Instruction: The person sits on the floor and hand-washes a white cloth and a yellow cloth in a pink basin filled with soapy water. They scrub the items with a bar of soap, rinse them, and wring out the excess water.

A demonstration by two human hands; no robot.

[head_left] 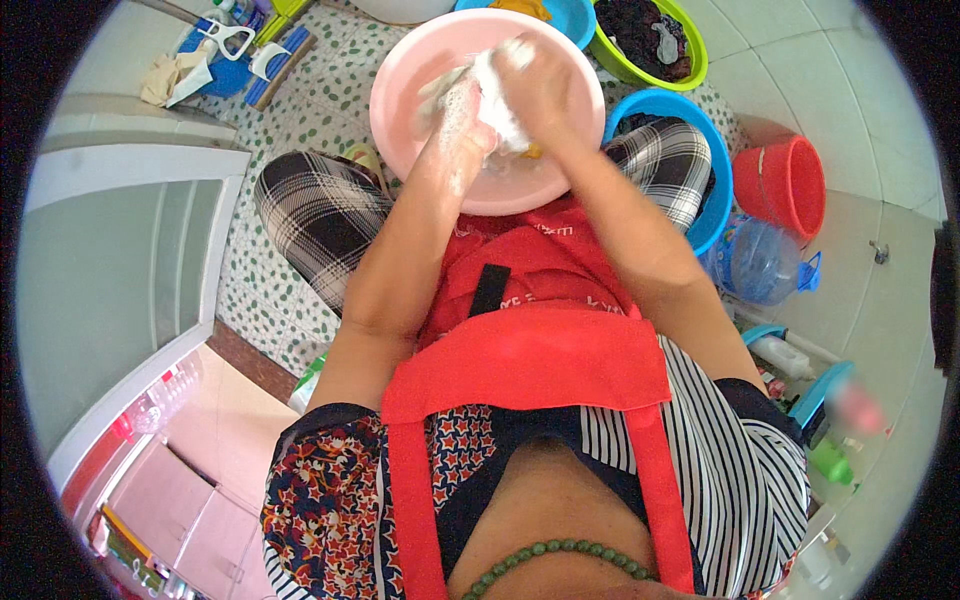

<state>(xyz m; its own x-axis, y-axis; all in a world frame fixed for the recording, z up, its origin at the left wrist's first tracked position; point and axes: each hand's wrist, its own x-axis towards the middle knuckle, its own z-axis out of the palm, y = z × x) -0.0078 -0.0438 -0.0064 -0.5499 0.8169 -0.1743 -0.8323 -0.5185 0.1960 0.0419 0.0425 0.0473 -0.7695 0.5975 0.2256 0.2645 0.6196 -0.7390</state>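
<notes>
A pink basin (392, 150) with some water in it stands on the floor between my knees. Over it I hold a sudsy white cloth (497, 105), bunched up between both hands. My left hand (466, 122), coated in foam, is closed on the cloth's left side. On the other side my right hand (537, 92) is closed against the same cloth; it is blurred by motion, and its fingertips are partly covered in foam. A small yellow thing (531, 152) shows under the cloth, too little of it to name.
Behind the basin are a blue basin (570, 22) with yellow cloth and a green basin (612, 62) of dark laundry. A blue tub (718, 225), a red bucket (780, 190) and a big clear bottle (757, 262) stand at the right. A glass-panelled door (235, 200) is at the left.
</notes>
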